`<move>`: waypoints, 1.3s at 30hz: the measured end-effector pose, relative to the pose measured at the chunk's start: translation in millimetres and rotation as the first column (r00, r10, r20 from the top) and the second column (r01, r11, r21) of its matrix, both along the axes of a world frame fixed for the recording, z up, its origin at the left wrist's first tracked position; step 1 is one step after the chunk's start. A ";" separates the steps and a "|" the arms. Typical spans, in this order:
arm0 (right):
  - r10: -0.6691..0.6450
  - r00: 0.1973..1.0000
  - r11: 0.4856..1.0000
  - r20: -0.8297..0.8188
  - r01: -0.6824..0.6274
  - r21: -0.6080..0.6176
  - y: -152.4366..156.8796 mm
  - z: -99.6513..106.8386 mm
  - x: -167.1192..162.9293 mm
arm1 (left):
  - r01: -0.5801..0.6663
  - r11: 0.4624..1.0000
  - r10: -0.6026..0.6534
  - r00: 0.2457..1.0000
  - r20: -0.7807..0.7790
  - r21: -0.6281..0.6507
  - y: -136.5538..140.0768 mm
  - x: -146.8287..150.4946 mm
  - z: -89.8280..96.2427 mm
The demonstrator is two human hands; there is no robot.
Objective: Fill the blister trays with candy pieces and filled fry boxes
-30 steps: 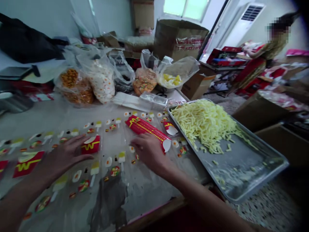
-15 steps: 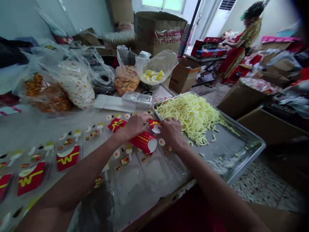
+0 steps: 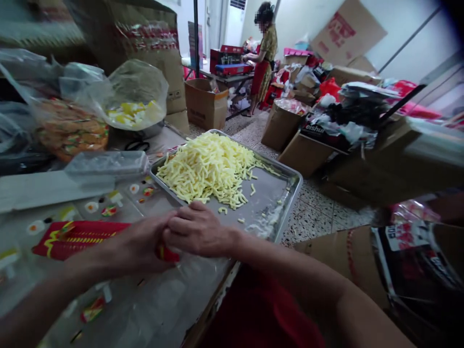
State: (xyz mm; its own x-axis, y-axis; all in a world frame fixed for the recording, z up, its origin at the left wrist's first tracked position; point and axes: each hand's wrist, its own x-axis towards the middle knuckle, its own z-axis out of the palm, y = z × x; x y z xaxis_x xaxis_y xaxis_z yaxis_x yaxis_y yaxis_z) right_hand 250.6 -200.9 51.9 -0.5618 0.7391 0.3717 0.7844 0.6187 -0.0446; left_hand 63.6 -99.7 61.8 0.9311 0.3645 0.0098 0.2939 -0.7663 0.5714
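Observation:
My left hand (image 3: 147, 241) is closed round a small red-and-yellow french fry box (image 3: 167, 254), most of it hidden by the fingers. Right against it, my right hand (image 3: 197, 229) has its fingers curled at the top of the box; what they hold, if anything, is hidden. A stack of flat red fry boxes (image 3: 87, 237) with yellow marks lies on the table beside my left forearm. Just beyond my hands, pale yellow toy-like fries (image 3: 210, 164) are heaped on a metal tray (image 3: 290, 198).
Clear plastic trays with tiny food pieces (image 3: 108, 210) cover the table. Behind stand a bag of orange pieces (image 3: 70, 128), a bag of yellow-white pieces (image 3: 134, 113) and scissors (image 3: 137, 145). Cardboard boxes (image 3: 206, 104) crowd the floor. A person (image 3: 266, 53) stands at a far bench.
My view has swung right. My left hand has left the stack of flat boxes and now holds the small box, with both hands brought together in front of the tray.

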 end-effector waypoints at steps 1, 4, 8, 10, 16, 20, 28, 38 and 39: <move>-0.045 0.998 0.998 -0.050 0.043 -0.034 -15.2 -4.2 15.3 | 0.004 1.000 -0.004 1.000 -0.009 0.003 -10.0 9.1 -7.2; -0.479 0.834 0.877 -0.275 0.439 -0.196 -45.1 -24.5 76.9 | -0.041 0.999 0.040 0.995 -0.096 -0.015 -27.3 36.8 -19.5; -0.727 0.641 0.678 -0.245 0.614 -0.404 -45.5 -48.4 155.7 | -0.145 0.987 0.137 0.985 -0.105 -0.067 -30.4 62.1 -13.8; -0.651 0.736 0.723 -0.183 0.530 -0.443 -39.0 -54.4 177.2 | -0.154 0.986 0.151 0.987 -0.061 -0.058 -31.5 68.2 -10.2; -0.668 0.720 0.687 -0.187 0.501 -0.526 -47.5 -59.7 207.5 | -0.160 0.987 0.159 0.987 -0.026 -0.020 -37.9 75.7 -10.8; -0.627 0.732 0.727 -0.266 0.427 -0.537 -66.2 -49.1 231.0 | -0.154 0.988 0.154 0.988 -0.031 -0.007 -38.6 96.4 -9.3; -0.859 0.507 0.493 -0.073 0.779 -0.387 -30.9 -38.3 245.9 | -0.287 0.958 0.287 0.958 0.002 0.027 -36.4 131.1 0.1; -0.621 0.759 0.734 -0.196 0.475 -0.485 -36.8 -32.2 232.1 | -0.350 0.937 0.349 0.934 -0.077 0.006 -26.1 107.6 -18.3; -0.561 0.803 0.773 -0.199 0.423 -0.472 -43.9 -31.7 225.4 | -0.356 0.935 0.354 0.932 -0.077 -0.007 -27.1 108.7 -18.8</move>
State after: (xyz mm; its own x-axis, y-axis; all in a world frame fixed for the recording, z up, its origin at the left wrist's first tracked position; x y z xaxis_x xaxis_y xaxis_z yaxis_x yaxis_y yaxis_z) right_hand 476.0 -244.8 20.2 0.0172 0.9965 0.0818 0.8734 0.0248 -0.4864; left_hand 172.3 -126.8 43.0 0.7388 0.6709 -0.0641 0.5863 -0.5929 0.5521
